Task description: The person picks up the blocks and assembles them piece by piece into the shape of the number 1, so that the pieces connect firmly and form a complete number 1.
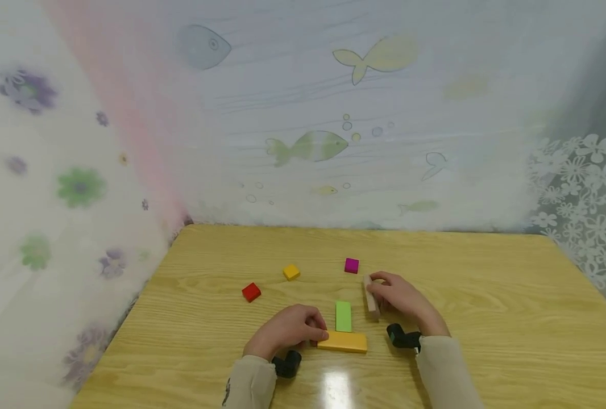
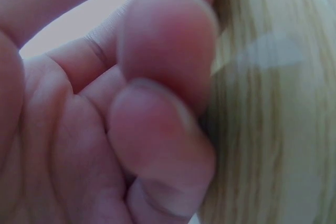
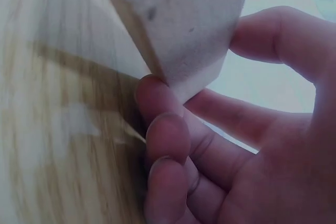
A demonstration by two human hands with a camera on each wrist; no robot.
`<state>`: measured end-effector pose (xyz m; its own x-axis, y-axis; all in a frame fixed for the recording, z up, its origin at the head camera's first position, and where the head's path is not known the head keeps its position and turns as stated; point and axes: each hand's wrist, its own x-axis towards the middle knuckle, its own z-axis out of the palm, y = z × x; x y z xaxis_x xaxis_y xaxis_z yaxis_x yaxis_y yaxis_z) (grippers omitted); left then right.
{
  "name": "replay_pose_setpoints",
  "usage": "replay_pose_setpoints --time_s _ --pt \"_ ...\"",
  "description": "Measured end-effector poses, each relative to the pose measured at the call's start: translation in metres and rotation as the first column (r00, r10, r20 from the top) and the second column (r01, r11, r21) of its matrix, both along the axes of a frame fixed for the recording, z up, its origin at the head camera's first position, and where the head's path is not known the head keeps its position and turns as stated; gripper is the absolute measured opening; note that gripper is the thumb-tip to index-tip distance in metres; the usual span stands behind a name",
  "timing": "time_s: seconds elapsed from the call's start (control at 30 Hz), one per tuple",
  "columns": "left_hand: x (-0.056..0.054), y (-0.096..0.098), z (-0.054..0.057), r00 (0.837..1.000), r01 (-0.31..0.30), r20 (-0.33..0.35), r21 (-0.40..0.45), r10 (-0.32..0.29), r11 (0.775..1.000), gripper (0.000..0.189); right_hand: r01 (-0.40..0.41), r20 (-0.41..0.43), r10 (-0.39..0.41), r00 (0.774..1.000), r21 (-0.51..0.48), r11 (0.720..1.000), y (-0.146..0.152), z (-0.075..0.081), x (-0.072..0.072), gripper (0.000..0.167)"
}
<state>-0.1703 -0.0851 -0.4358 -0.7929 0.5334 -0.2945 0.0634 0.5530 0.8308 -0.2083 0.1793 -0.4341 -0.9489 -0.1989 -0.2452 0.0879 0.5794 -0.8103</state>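
My right hand (image 1: 397, 292) grips a pale wooden block (image 1: 370, 298) between thumb and fingers. The right wrist view shows that plank-like wooden block (image 3: 194, 30) tilted over the table, its lower end at the fingertips. My left hand (image 1: 293, 326) holds the left end of a long orange block (image 1: 346, 342) lying flat, its thumb over the corner. Curled fingers (image 2: 165, 45) fill the left wrist view and hide most of what they hold. A light green block (image 1: 343, 316) lies lengthwise against the orange block's far edge, forming a T shape.
Farther back on the wooden table (image 1: 487, 284) lie a red block (image 1: 251, 292), a small yellow block (image 1: 291, 272) and a magenta block (image 1: 351, 265). Fabric with fish drawings (image 1: 320, 145) hangs behind the table's back edge.
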Motion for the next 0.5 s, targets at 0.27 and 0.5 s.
replay_pose_setpoints --time_s 0.27,0.5 --pt "0.0007 0.0010 0.0022 1.000 -0.010 0.000 -0.004 0.010 1.000 0.013 -0.001 0.013 0.001 1.000 0.012 1.000 -0.0034 0.0035 -0.0019 0.050" --pt "0.0000 0.0010 0.0015 1.000 -0.010 0.011 -0.001 0.010 1.000 0.013 -0.005 0.014 0.005 1.000 0.019 1.000 -0.0075 0.0029 -0.0077 0.051"
